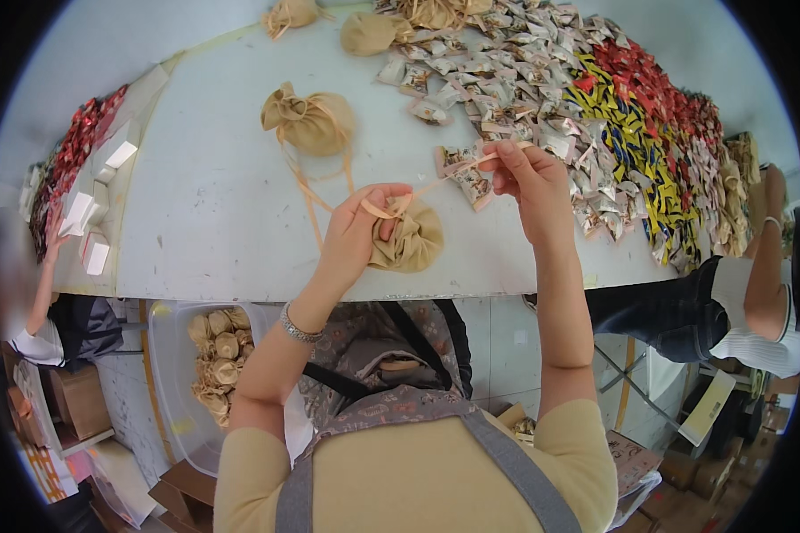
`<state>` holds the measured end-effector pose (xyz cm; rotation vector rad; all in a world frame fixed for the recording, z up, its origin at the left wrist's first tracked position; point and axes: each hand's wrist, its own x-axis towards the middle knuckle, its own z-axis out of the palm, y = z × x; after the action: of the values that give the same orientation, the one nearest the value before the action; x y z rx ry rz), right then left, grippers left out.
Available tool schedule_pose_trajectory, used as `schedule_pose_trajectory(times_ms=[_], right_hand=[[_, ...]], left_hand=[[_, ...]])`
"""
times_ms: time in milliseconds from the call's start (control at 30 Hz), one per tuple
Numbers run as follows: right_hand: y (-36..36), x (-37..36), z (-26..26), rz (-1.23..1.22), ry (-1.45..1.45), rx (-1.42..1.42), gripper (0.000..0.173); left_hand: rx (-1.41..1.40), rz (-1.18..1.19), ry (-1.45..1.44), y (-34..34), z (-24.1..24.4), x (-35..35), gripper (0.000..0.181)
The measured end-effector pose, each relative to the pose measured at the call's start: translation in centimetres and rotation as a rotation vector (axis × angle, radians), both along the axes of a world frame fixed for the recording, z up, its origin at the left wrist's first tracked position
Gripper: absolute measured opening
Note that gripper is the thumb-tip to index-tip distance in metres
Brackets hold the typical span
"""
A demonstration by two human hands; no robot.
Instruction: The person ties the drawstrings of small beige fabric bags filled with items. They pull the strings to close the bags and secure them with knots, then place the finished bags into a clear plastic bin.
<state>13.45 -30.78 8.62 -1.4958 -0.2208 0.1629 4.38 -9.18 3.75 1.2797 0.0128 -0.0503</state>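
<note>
A gathered tan drawstring pouch [417, 243] sits near the front edge of the white table. My left hand [363, 226] is at its neck, fingers closed on a loop of peach ribbon. Up and to the right, my right hand [527, 190] pinches the same ribbon [448, 177], which runs taut between both hands. Behind my left hand lies another filled pouch [320, 123] with a ruffled top, its long ribbons [300, 176] trailing over the table. Two wrapped snack packets [470, 176] lie close to my right hand.
Piles of white packets [513, 73], yellow packets [620, 133] and red packets [653, 80] cover the table's right side. More pouches [370, 33] sit at the back. A plastic bin [173, 393] holding several pouches stands below on the left. A person's hand [55, 230] is far left; another person [747, 300] stands right.
</note>
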Motion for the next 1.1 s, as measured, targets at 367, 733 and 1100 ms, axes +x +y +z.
schedule_pose_trajectory(times_ms=[367,733,1100], right_hand=[[1.8,-3.3,0.7,0.4,-0.521,-0.016,0.012],[2.2,-2.4,-2.9,0.619,0.349,-0.192,0.024],[1.5,0.8,-1.3,0.816,0.155,-0.621,0.02]], left_hand=[[0.846,-0.088,-0.523,0.1,1.6,-0.1,0.017],[0.847,0.416,-0.707,-2.3,-1.0,-1.0,0.019],[0.683,0.058,-0.552,-1.3,-1.6,0.4,0.012]])
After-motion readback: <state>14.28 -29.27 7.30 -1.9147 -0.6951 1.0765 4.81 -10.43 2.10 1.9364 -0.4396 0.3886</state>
